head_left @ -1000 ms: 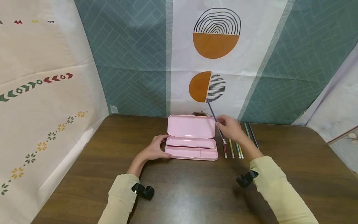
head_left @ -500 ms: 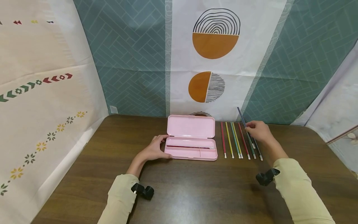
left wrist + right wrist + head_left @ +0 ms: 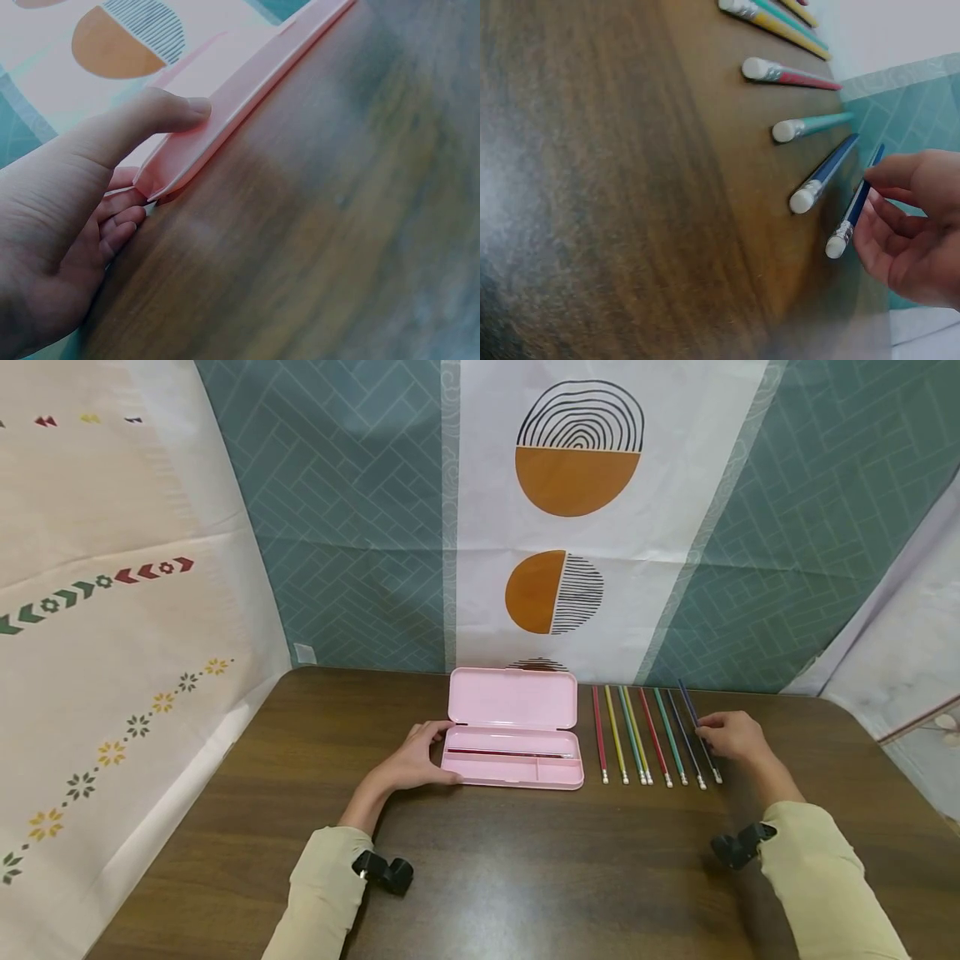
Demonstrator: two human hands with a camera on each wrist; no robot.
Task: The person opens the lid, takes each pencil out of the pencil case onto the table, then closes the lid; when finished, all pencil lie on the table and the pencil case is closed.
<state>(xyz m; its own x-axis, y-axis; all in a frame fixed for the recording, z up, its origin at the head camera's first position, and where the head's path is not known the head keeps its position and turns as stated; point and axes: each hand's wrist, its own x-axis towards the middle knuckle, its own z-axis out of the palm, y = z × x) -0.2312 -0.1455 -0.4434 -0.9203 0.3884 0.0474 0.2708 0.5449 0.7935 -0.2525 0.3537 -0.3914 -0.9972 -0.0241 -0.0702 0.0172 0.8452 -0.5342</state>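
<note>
An open pink pencil case [image 3: 513, 700] lies on the table, its lid tipped back; one dark red pencil [image 3: 510, 752] lies in its long compartment. My left hand [image 3: 411, 762] holds the case's left end, thumb [image 3: 184, 112] on the near wall and fingers round the corner. At the right end of a row of pencils, my right hand [image 3: 735, 737] pinches a dark blue pencil [image 3: 860, 199] between thumb and fingers. Its eraser end is low at the table and its far end looks slightly raised. Another dark blue pencil [image 3: 825, 174] lies just left of it.
Several eraser-tipped pencils, among them a red pencil [image 3: 600, 735], a yellow pencil [image 3: 616, 735] and a green pencil [image 3: 671, 735], lie side by side right of the case. The brown table [image 3: 480, 877] ends at a patterned cloth [image 3: 360, 568] behind.
My right hand has carried the dark blue pencil from beside the case lid rightward across the row and lowered it to the row's right end. My left hand has stayed on the case.
</note>
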